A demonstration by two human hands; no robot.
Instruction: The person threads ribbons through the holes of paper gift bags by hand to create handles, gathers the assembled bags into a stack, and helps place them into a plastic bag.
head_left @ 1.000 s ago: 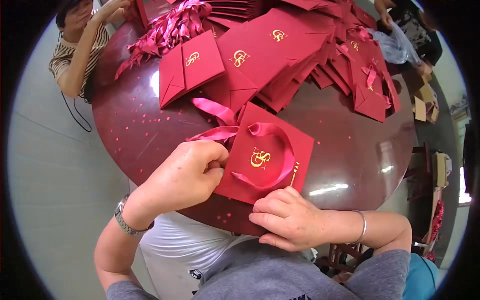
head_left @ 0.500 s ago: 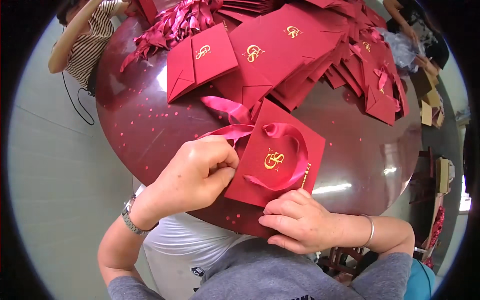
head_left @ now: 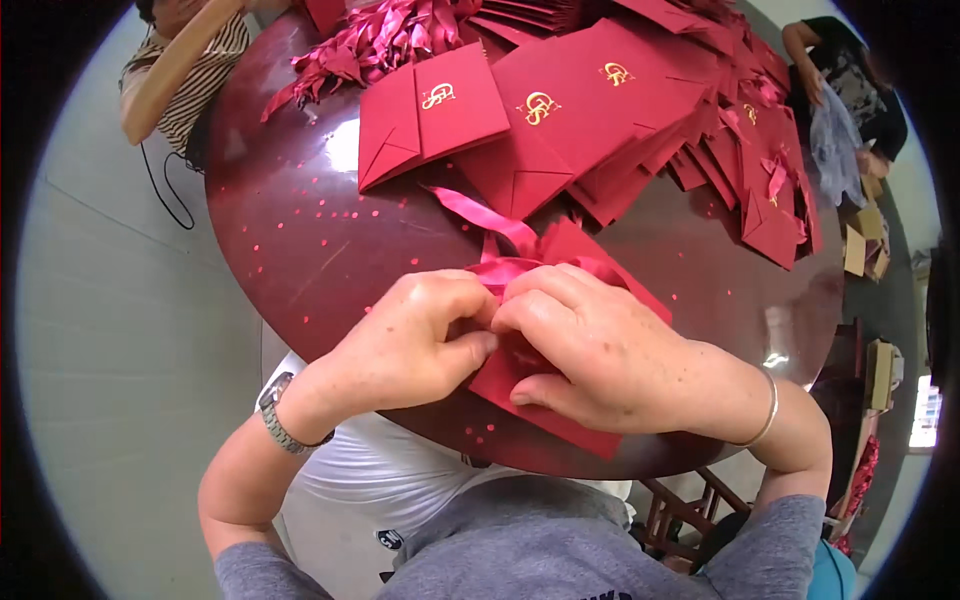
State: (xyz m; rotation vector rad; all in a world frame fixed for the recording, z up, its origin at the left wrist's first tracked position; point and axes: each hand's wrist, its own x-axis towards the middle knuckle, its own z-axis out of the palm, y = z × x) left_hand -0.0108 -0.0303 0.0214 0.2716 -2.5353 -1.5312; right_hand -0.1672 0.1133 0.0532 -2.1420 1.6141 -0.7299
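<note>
A small dark red paper gift bag (head_left: 590, 442) lies at the table's near edge, mostly hidden under my right hand. Loops of pink-red satin ribbon (head_left: 490, 218) stick up at its far left side. My left hand (head_left: 410, 340), with a metal watch at the wrist, is closed in a pinch on the ribbon at the bag's left edge; the pinched part is hidden. Across the bag reaches my right hand (head_left: 590, 345), a thin bangle on its wrist. Its fingertips touch near the left fingertips, while its thumb stays apart, low over the bag.
Flat red gift bags (head_left: 570, 110) are heaped on the far side of the round brown table (head_left: 290, 270). A pile of ribbons (head_left: 390, 40) lies at the far left. One person (head_left: 190, 70) is at the far left, another (head_left: 850, 90) at the far right with clear plastic (head_left: 835, 140).
My right hand has moved up and left from the bag's near corner to beside my left fingers, covering the bag's front. The bag has turned slightly. At right, the other person's plastic has shifted.
</note>
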